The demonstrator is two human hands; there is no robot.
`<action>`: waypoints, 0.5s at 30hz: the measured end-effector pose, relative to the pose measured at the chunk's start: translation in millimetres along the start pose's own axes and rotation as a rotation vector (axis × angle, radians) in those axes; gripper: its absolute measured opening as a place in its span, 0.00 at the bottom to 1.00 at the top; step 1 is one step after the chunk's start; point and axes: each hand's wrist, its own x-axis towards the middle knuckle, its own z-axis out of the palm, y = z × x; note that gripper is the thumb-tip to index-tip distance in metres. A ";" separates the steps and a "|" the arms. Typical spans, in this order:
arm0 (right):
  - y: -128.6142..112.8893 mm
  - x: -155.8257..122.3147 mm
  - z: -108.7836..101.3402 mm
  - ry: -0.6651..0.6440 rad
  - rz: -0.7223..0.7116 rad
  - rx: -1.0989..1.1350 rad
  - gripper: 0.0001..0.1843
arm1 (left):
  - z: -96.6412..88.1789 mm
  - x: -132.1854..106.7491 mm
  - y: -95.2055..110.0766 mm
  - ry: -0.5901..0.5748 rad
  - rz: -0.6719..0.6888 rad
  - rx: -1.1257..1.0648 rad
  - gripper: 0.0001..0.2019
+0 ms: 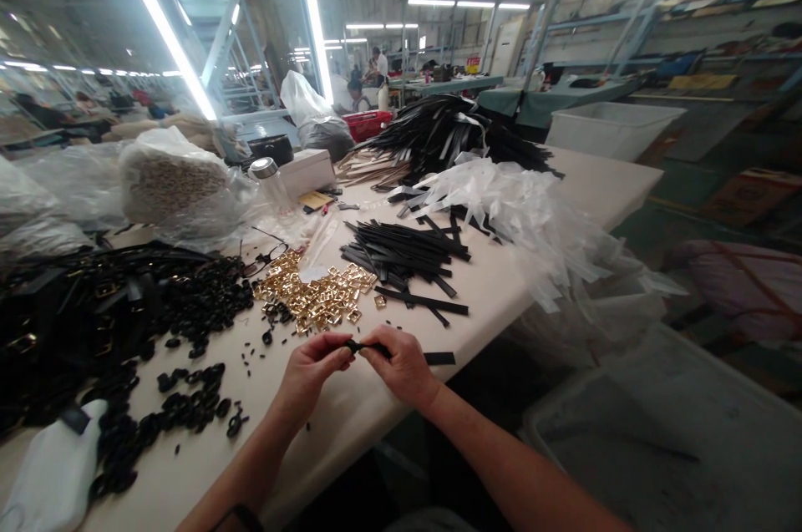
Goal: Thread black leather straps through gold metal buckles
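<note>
Close to the table's front edge, my left hand and my right hand meet, thumbs and fingertips pinched on a small black strap end. A flat black strip sticks out past my right hand; whether it is the same piece is hidden by that hand. Just beyond my fingers lies a heap of gold square buckles. Behind them is a pile of cut black straps, some lying loose and crossed. Small black loops are scattered to the left of my left hand.
Black buckled straps cover the table's left side, near a white plastic container. Farther back stand a lidded jar, a bag of beige pieces and long black strips. White plastic strips hang over the right edge above a bin.
</note>
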 end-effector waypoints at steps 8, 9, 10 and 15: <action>-0.3 -2.9 -1.4 -0.077 -0.122 -0.028 0.05 | -9.0 2.6 -1.7 -0.073 -0.122 -0.010 0.15; -0.5 -3.2 -1.7 -0.092 -0.146 -0.036 0.05 | -11.3 2.7 -1.1 -0.099 -0.166 -0.025 0.15; -0.8 -3.5 -1.9 -0.106 -0.164 -0.041 0.05 | -13.5 2.8 -0.6 -0.123 -0.204 -0.039 0.14; -0.4 -4.8 -2.1 -0.132 -0.183 -0.033 0.06 | -18.1 4.0 0.0 -0.231 -0.319 -0.118 0.11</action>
